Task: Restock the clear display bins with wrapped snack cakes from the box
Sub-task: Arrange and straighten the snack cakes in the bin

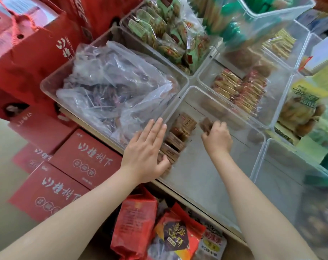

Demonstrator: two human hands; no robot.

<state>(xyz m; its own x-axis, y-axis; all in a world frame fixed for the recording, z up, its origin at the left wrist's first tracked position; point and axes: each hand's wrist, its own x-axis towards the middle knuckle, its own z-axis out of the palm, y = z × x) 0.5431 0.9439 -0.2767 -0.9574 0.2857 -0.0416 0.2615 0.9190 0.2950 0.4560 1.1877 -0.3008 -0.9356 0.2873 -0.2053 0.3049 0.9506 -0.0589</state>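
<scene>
Right hand (216, 138) pinches one brown wrapped snack cake (205, 124) inside the nearly empty clear bin (212, 98), beside the short row of cakes (176, 139) along its left wall. Left hand (147, 152) lies flat and spread, steadying that row. Light, soft and crinkly-slick, such a cake looks best held by its edges, not squeezed.

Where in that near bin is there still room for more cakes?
The clear bin has a bare floor between the row of brown cakes along its left wall and its right wall. The left hand crowds the row; the right hand holds one cake.
</scene>
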